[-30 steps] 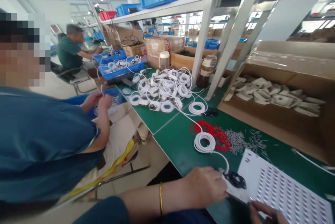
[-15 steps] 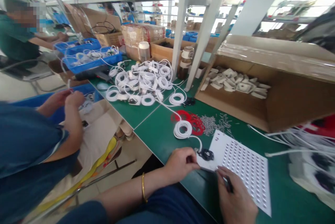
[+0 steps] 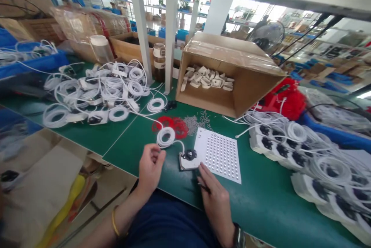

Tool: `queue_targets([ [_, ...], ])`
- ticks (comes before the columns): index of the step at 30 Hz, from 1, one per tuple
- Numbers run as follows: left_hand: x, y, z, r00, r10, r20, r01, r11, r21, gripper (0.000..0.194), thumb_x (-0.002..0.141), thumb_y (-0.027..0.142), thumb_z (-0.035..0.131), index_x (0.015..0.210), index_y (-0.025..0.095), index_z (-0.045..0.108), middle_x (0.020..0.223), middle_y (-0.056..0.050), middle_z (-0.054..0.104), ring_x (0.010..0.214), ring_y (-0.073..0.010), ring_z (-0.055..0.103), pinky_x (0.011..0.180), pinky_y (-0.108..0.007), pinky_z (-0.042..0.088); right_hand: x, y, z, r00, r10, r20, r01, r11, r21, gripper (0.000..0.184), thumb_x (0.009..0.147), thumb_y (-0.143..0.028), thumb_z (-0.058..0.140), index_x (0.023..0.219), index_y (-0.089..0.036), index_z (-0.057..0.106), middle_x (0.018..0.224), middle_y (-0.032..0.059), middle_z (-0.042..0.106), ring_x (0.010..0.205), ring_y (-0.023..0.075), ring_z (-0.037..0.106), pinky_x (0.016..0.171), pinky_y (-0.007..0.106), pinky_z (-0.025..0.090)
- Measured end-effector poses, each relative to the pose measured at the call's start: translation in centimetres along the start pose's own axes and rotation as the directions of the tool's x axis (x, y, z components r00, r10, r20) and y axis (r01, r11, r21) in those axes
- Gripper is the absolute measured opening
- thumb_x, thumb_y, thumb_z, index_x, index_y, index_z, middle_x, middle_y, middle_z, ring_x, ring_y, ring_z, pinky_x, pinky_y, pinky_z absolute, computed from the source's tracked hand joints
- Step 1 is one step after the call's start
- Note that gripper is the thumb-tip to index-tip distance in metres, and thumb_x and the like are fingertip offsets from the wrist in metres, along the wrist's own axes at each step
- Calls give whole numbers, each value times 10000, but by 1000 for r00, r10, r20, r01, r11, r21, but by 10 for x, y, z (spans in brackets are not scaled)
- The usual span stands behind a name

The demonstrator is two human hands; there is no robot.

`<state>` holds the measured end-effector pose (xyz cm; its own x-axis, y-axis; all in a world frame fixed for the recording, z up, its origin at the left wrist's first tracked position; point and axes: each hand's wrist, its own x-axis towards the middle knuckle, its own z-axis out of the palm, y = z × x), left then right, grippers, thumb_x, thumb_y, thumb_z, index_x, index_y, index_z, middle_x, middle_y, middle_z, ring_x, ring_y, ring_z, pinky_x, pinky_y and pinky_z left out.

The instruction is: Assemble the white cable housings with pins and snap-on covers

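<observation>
A small white block with a round black fitting on top lies on the green table, its white cable running to a coil. My left hand is left of the block and just below the coil, fingers curled in toward the thumb; whatever is between them is too small to make out. At the block's right corner, the fingertips of my right hand touch or nearly touch its edge. Tucked in that hand is a thin black tool, mostly hidden by the fingers. A white sheet with rows of small round silver pieces lies beside it.
Red rings and loose screws lie behind the sheet. A cardboard box holds white parts. Coiled-cable units are heaped at left; more white-and-black units line the right. Metal shelf posts rise at the back.
My left hand has come away from the block and moved left toward the coil. My right hand stays by the block's right corner. The view has swung right.
</observation>
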<state>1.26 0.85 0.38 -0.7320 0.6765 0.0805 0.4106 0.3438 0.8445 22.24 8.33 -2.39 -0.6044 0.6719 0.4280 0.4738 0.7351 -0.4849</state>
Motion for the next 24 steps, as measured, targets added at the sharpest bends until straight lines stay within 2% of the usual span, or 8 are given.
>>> queue_targets([
  [3, 38, -4, -19, 998, -18, -53, 26, 986, 163, 398, 844, 527, 366, 992, 175, 481, 886, -69, 574, 717, -199, 583, 676, -334, 452, 10, -3, -11, 995, -7, 99, 4, 1000, 27, 310, 879, -171, 461, 1159, -183, 594, 1265, 98, 569, 1087, 208, 595, 914, 324, 509],
  [5, 63, -6, -22, 1000, -14, -10, 16, 968, 251, 424, 761, 589, 473, 857, 183, 550, 883, -83, 579, 742, -238, 588, 678, -359, 438, 29, -7, -18, 981, -2, 194, 5, 1000, -10, 505, 836, -184, 531, 1332, -191, 439, 1372, 100, 462, 1144, 238, 552, 923, 360, 501],
  [7, 81, -6, -20, 999, -13, 29, 3, 951, 310, 406, 684, 593, 559, 689, 187, 560, 791, -77, 580, 698, -248, 588, 642, -351, 424, 52, -13, -24, 939, 2, 343, 25, 997, -74, 721, 787, -168, 582, 1430, -215, 259, 1436, 94, 373, 1159, 267, 535, 897, 391, 508],
  [9, 86, -5, -18, 999, 3, 42, -17, 943, 333, 356, 674, 533, 589, 583, 194, 528, 697, -58, 571, 643, -229, 581, 609, -324, 412, 70, -17, -27, 882, 10, 471, 56, 991, -124, 747, 776, -134, 573, 1434, -241, 237, 1423, 83, 395, 1119, 271, 562, 860, 390, 517],
  [12, 73, -7, -24, 999, 46, -12, -39, 948, 315, 295, 755, 461, 527, 605, 206, 510, 633, -24, 567, 589, -194, 566, 584, -296, 408, 82, -17, -28, 841, 19, 540, 71, 987, -145, 656, 792, -104, 520, 1396, -246, 308, 1385, 80, 439, 1052, 250, 600, 827, 364, 516],
  [18, 34, -2, -54, 965, 72, -251, -42, 992, 122, 260, 824, 468, 492, 860, 211, 487, 790, -16, 638, 631, -160, 624, 605, -274, 498, 79, -16, -24, 845, -49, 532, 101, 993, -68, 607, 794, -98, 502, 1353, -255, 325, 1356, 71, 453, 1041, 235, 594, 831, 355, 503],
  [21, 27, 19, -64, 926, 105, -363, -171, 973, -157, 272, 756, 388, 627, 889, 200, 483, 863, -37, 653, 691, -167, 659, 584, -263, 533, 79, -22, -24, 858, -79, 507, 100, 995, -15, 539, 807, -134, 502, 1311, -252, 355, 1312, 84, 470, 985, 225, 609, 775, 347, 518],
  [24, 22, 59, -68, 851, 254, -460, -364, 916, -169, 244, 695, 287, 688, 847, 193, 521, 874, -37, 660, 655, -163, 657, 554, -266, 544, 73, -27, -32, 912, -62, 406, 54, 998, 30, 509, 799, -187, 529, 1278, -247, 367, 1272, 93, 480, 980, 222, 599, 757, 345, 521],
])
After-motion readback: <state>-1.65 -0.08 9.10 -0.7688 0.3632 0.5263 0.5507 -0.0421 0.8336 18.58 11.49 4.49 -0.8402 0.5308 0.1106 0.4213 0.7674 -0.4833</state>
